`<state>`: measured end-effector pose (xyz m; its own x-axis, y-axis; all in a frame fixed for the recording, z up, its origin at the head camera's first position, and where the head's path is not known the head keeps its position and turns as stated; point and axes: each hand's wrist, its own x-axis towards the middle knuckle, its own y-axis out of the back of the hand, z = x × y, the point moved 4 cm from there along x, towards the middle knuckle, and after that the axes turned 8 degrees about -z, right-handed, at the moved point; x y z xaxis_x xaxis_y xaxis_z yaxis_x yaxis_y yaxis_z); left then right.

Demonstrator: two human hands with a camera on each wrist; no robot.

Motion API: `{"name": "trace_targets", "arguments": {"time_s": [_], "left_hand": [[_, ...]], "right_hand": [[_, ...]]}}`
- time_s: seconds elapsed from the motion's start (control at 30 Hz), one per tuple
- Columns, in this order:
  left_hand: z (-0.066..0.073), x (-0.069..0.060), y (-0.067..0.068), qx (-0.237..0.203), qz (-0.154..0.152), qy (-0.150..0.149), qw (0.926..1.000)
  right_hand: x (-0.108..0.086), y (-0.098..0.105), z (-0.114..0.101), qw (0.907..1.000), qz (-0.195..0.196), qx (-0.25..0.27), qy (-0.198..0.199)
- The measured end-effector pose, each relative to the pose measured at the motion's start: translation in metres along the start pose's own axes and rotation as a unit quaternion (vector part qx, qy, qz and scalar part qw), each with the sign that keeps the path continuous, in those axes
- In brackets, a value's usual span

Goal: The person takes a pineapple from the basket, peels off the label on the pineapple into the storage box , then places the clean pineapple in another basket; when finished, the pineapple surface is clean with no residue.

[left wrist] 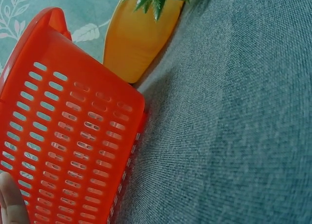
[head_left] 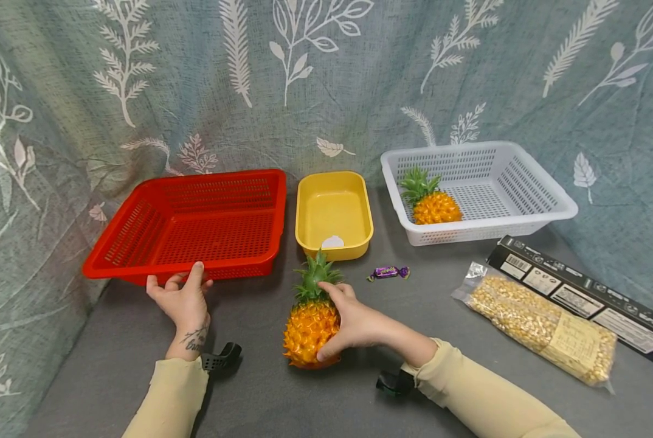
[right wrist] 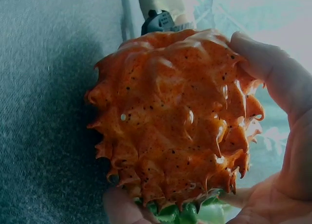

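A toy pineapple with spiky orange skin and a green crown is in front of the yellow tub. My right hand grips it from the right side, thumb low on the body and fingers up by the crown. In the right wrist view the pineapple fills the space between thumb and fingers. My left hand holds the front rim of a red plastic basket. In the left wrist view a fingertip lies against the perforated wall of the red basket.
A yellow tub stands between the red basket and a white basket, which has another pineapple inside. A purple wrapped candy lies on the grey cloth. At right are a bag of corn kernels and a long black box.
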<state>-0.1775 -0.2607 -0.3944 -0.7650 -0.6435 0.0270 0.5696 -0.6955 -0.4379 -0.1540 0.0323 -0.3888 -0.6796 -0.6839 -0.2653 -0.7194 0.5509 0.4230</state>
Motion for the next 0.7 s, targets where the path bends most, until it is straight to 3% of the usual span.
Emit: {"name": "trace_targets", "arguments": {"time_s": [0.37,0.7], "left_hand": [[-0.0015,0.0005,0.0005,0.005,0.003,0.0,1.0],[0.0,-0.0003,0.0006,0.005,0.003,0.005,1.0]], "right_hand": [[-0.0014,-0.0003,0.001,0.9996,0.001,0.023,-0.017],[-0.0019,-0.0034,-0.0036,0.9992,-0.02,-0.002,0.034]]}}
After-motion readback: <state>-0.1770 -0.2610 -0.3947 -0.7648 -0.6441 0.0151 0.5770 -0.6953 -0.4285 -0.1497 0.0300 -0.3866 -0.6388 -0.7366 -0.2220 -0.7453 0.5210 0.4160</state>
